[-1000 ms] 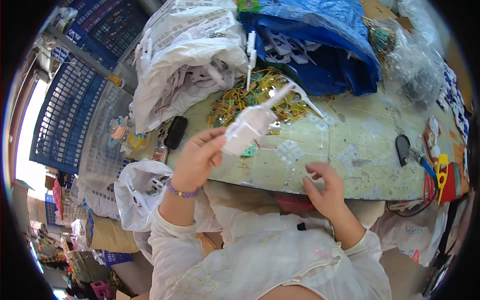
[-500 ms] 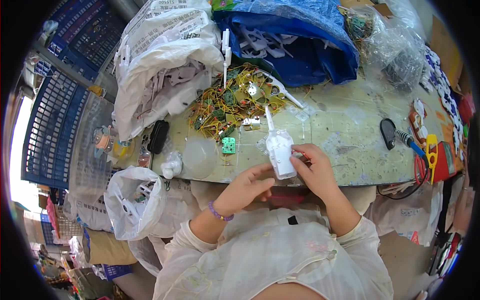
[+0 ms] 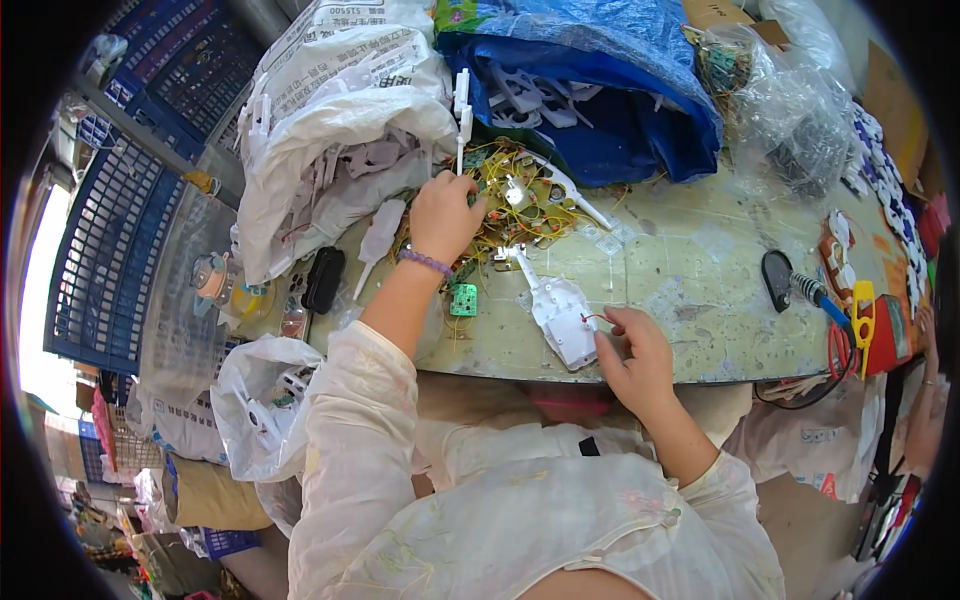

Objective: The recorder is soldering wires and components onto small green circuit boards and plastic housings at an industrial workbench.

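A white plastic housing (image 3: pixel 565 322) with a narrow neck lies near the table's front edge, a short red wire at its right side. Against that side rests my right hand (image 3: pixel 640 358), thumb and curled fingers closed at the edge. My left hand (image 3: pixel 443 218) reaches over the left part of a tangled pile of circuit boards and yellow wires (image 3: pixel 530 200); its fingertips are hidden. Just left of it lies another white plastic piece (image 3: pixel 380 232), thin end toward me. A green circuit board (image 3: pixel 463 300) is on the table below the pile.
A white sack (image 3: pixel 340 120) and a blue sack (image 3: pixel 600 80) of plastic parts stand at the back. Far right are a soldering iron's coiled holder (image 3: pixel 806 272) and yellow cutters (image 3: pixel 862 310). A black case (image 3: pixel 322 278) lies left; a white bag (image 3: pixel 262 400) hangs below.
My left hand has left the housing and moved up and left to the wire pile. The housing is lower and tilted. A white piece now lies beside the pile.
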